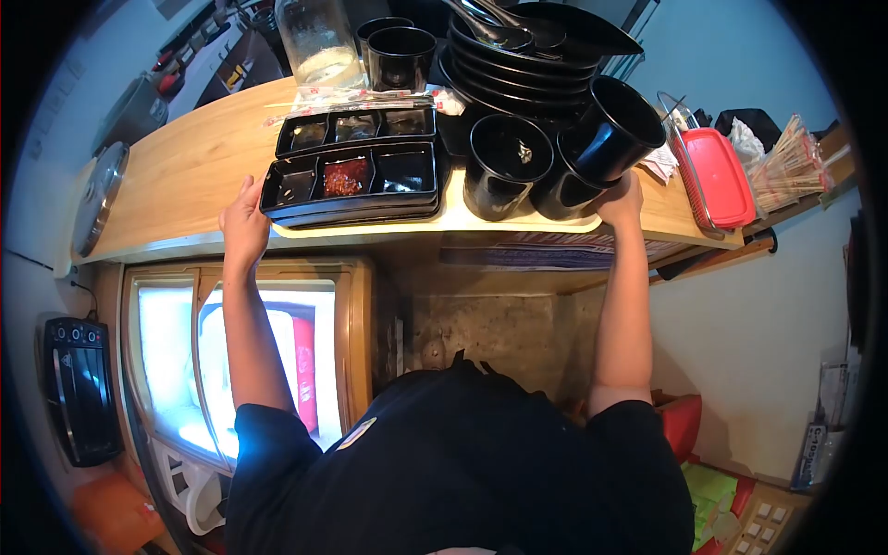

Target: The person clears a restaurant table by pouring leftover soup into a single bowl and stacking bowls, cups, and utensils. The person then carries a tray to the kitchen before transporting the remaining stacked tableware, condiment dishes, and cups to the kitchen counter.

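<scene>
A cream tray [370, 228] on the wooden counter is loaded with dishes. My left hand [244, 222] grips its left edge, and my right hand [623, 200] grips its right edge, partly hidden by a cup. Stacked black three-part sauce dishes [301, 205] sit at the tray's left, one holding red sauce [346, 177]. Black cups [499, 190] stand at the right, one tilted cup [618, 129] resting on another. Behind them rise stacked black bowls [523, 92] with black spoons [490, 28] on top. A glass jug [319, 46] and more black cups [400, 57] are at the back.
A round metal lid [104, 199] leans at the counter's [185, 157] left end. At the right are a red-lidded basket [717, 176] and bundled wooden sticks [791, 166]. Below the counter stands a lit glass-door cabinet [356, 324]; a black oven [81, 388] is at far left.
</scene>
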### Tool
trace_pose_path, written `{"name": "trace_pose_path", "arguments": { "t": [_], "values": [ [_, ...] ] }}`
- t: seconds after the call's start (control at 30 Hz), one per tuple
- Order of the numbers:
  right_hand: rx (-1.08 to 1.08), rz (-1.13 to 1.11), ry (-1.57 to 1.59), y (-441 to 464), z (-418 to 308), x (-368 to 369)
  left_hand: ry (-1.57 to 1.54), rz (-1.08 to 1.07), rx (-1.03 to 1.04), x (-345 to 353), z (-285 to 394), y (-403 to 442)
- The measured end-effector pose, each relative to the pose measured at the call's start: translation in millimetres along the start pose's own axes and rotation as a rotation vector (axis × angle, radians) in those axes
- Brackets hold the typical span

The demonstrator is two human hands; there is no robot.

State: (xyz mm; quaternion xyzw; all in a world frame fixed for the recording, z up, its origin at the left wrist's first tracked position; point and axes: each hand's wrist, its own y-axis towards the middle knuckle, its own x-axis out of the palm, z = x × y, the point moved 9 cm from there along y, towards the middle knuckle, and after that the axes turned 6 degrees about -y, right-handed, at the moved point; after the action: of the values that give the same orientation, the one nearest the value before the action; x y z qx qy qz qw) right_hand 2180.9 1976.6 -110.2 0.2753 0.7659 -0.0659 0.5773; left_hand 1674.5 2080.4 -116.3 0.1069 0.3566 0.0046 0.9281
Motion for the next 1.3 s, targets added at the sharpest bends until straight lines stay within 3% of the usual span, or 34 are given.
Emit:
{"name": "trace_pose_path", "arguments": {
  "t": [0.07, 0.3, 0.43, 0.6, 0.67, 0.73, 0.87, 0.93, 0.97, 1.03, 1.07, 1.13, 1.2, 1.23, 1.27, 1.3],
  "values": [
    [-0.160, -0.007, 0.050, 6.0, -2.1, 8.8, 0.069, 0.013, 0.022, -1.4, -5.1, 2.8],
    [-0.283, 0.003, 0.232, 19.0, 5.3, 21.4, -0.045, 0.012, 0.044, -0.7, -13.1, 12.9],
    [-0.266, 0.048, 0.309, 12.8, -3.7, 9.9, -0.071, 0.031, -0.010, 0.0, -22.8, 16.4],
    [-0.177, -0.071, 0.278, 12.5, -1.1, 12.3, -0.054, 0.019, -0.036, 6.1, -30.3, 22.9],
    [-0.225, -0.051, 0.286, 19.5, 2.6, 16.6, 0.035, 0.021, -0.012, 7.8, -19.7, 23.4],
    [-0.160, -0.083, 0.220, 8.4, -7.7, 10.5, 0.229, 0.154, -0.100, -10.4, -15.3, 10.1],
    [-0.083, -0.096, 0.155, 8.5, -8.7, 5.1, 0.105, 0.138, 0.002, -3.1, -16.9, 19.0],
    [-0.098, -0.106, 0.160, 5.0, -11.9, 0.7, -0.026, 0.308, -0.128, -14.8, -18.2, -8.5],
    [-0.073, -0.094, 0.161, -0.3, -11.5, -2.5, -0.234, 0.648, 0.141, -27.5, -10.7, -40.4],
    [-0.054, -0.094, 0.173, 2.9, -9.3, -3.6, -0.051, 0.962, 0.148, -19.3, -4.8, -108.4],
    [-0.065, -0.110, 0.184, -6.2, -13.7, -3.6, -0.061, 0.916, 0.087, -11.2, -35.5, -141.1],
    [-0.100, -0.081, 0.231, -1.1, -8.7, 4.0, -0.046, 0.847, -0.236, 33.0, -83.5, -216.0],
    [-0.136, -0.034, 0.283, 1.5, -5.5, 8.4, -0.065, 0.703, -0.288, 58.3, -98.5, -291.6],
    [-0.146, -0.018, 0.318, 6.4, -1.3, 16.4, -0.054, 0.603, -0.477, 68.5, -99.2, -331.6],
    [-0.171, -0.019, 0.331, 14.7, 3.1, 27.5, -0.305, 0.555, -0.579, 84.7, -101.7, -371.1],
    [-0.228, 0.037, 0.340, 17.9, 5.2, 30.1, -0.161, 0.458, -0.553, 86.5, -91.7, -405.2]
  ]
}}
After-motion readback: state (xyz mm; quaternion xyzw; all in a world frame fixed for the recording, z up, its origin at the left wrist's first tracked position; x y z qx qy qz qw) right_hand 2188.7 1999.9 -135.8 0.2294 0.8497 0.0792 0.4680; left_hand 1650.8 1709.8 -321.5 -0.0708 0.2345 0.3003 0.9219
